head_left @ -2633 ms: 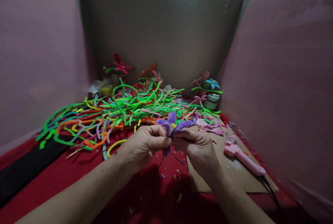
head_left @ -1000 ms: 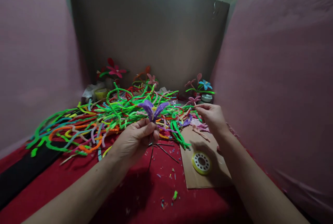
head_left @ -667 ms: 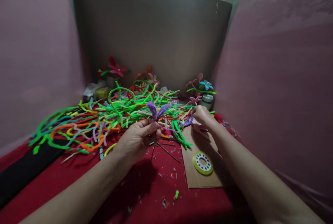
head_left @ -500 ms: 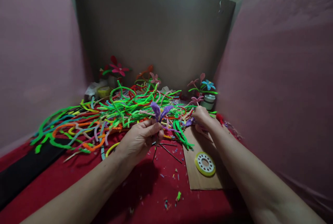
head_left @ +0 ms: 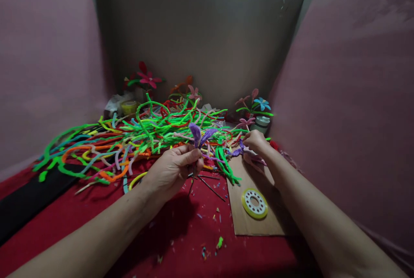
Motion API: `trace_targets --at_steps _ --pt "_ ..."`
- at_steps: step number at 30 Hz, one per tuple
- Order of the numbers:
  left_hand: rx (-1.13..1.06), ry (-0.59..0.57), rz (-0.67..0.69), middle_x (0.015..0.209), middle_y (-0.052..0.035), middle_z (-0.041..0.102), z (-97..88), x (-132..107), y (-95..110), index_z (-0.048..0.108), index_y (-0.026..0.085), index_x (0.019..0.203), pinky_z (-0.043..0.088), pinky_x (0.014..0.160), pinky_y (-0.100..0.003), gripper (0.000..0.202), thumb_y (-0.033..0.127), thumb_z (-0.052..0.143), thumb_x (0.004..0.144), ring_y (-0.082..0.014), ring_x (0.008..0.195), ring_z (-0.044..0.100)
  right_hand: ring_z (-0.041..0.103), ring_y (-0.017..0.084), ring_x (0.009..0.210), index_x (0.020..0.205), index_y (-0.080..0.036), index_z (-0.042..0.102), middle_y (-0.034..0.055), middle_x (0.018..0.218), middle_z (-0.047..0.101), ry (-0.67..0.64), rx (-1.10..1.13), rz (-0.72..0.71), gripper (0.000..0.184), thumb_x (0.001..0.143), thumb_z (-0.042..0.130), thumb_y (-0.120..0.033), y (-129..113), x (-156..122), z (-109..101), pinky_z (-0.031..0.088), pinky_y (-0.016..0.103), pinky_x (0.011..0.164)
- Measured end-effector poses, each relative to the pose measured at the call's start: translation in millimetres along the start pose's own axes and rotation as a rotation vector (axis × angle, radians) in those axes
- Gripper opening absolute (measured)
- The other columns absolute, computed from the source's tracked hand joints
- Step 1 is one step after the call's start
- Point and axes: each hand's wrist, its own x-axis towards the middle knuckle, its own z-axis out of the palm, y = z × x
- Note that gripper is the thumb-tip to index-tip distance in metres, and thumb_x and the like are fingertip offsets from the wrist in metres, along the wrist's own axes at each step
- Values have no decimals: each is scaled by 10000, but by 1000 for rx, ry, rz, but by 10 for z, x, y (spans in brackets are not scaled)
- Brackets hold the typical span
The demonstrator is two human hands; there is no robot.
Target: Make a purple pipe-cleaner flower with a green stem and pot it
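Surface: a red cloth [head_left: 97, 213] is spread over the table, littered with small clippings; a black strip [head_left: 29, 200] lies at 8 o'clock.
Room: a grey board [head_left: 194, 32] is stood at 12 o'clock, flanked by pink walls [head_left: 42, 54].
Pile: tangled pipe cleaners [head_left: 152, 133] are heaped beyond the hands, from 10 to 1 o'clock.
Cardboard: a brown sheet [head_left: 246, 226] lies at 4 o'clock, with a tape roll [head_left: 255, 203] on it.
Left hand [head_left: 176, 168]: the stem of a purple flower [head_left: 199, 133] is pinched between thumb and fingers, and the flower is held upright at the centre.
Right hand [head_left: 257, 142]: the fingertips are pressed together on a purple petal [head_left: 237, 152] at 2 o'clock.
Change: 2.6 s ago the flower was gripped by both hands; it is now held by the left alone, the right having been moved to the pile's edge.
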Motion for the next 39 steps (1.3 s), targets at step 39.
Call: trace_targets --at_steps 39 --pt "-149 -18 -168 740 -32 643 127 -95 -191 683 118 757 410 487 -194 309 244 835 519 -92 585 524 611 153 861 727 -198 662 18 887 677 454 1655 -681 158 679 616 -55 -524 -1371 236 486 290 766"
